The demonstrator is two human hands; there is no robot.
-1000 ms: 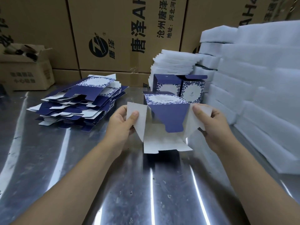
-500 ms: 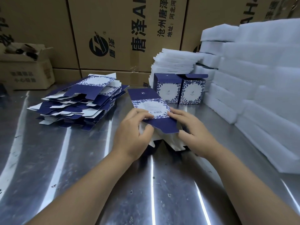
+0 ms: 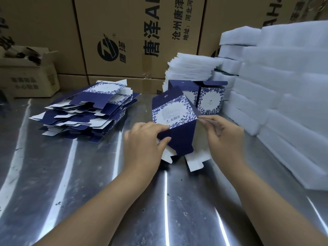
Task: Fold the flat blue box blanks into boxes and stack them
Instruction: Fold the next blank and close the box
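the blue box blank is held half folded above the middle of the metal worktop, a little nearer to the far edge than to the near one. it is tilted, and its printed panel with the white oval and a barcode is turned up to the camera. below this panel a plain dark blue panel is seen, and white flaps hang down under it; whether they touch the worktop cannot be told.

the left hand grips the left side of the blank, with the fingers curled on the dark blue panel. the right hand pinches a white flap at the right side of the blank between thumb and fingers.

two folded boxes are placed just behind the blank, near the far edge, standing upright side by side; the left one is partly hidden by the blank. a pile of flat blanks is laid loosely toward the far left part of the worktop, well apart from the hands.

behind the folded boxes a stack of thin white foam sheets is seen, and thick white foam blocks are stacked along the right edge. large brown cartons with printed characters stand behind the far edge, and a small carton, open on top, is at the far left corner.
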